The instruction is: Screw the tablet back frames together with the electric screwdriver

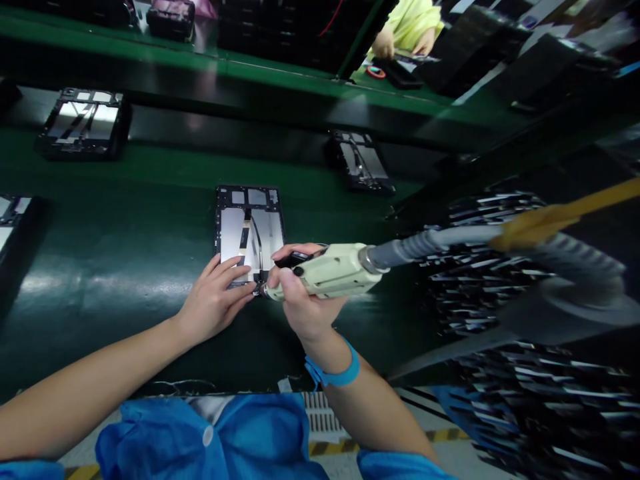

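My right hand [307, 303] is wrapped round a pale green electric screwdriver [343, 270], with a grey hose running off its back end to the right. The tool lies nearly level, its tip at the lower edge of an opened tablet [270, 227]. Silver plates, a black frame and dark ribbon cables show inside the tablet, which lies flat on the green bench. My left hand [217, 290] rests with fingers stretched out over the tablet's lower left part, fingertips close to the tool tip. What lies right under the tip is hidden.
More opened tablets lie at the back left [83, 123], back right [363, 160] and far left edge. Racks of thin dark parts [560, 400] stand at right, below the hose [450, 237]. A green ledge [225, 67] crosses behind; beyond it a person in a yellow sleeve [413, 23] works.
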`<state>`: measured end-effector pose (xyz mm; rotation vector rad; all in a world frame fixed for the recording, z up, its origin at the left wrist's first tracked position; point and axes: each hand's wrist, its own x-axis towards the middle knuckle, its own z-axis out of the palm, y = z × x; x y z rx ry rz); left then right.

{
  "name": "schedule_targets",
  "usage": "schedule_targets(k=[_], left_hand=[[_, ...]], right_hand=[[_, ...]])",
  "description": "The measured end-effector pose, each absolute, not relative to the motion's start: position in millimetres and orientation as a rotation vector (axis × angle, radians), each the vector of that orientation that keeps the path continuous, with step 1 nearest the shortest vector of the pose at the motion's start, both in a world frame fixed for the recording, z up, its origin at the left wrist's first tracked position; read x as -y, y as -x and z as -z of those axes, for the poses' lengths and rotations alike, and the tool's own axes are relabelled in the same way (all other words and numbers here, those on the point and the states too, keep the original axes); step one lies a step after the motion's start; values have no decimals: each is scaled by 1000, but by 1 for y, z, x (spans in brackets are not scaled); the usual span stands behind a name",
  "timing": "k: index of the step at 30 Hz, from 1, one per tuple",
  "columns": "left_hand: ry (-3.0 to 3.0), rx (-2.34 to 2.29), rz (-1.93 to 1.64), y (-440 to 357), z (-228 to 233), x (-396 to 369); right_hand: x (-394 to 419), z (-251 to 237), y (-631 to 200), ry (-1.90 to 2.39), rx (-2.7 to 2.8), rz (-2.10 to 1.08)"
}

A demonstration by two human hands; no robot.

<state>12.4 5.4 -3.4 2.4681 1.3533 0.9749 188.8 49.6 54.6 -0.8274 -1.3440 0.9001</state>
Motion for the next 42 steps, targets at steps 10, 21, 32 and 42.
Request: schedule_targets(k=[10,21,32,42], left_hand=[[-2450,-1361,-976,-14,1,-6],[-2470,-1373,-904,-10,0,-4],[-2510,-1356,-909,-2,5,-4],[-2536,-1338,-932,2,6,-5]], right_hand=[[-48,-54,-187,797,1337,-895],[-39,-55,-182,797,1401,-970],[-82,-66,-232,905,1095,-624],[-84,-39,-236,1025,1193,-664]])
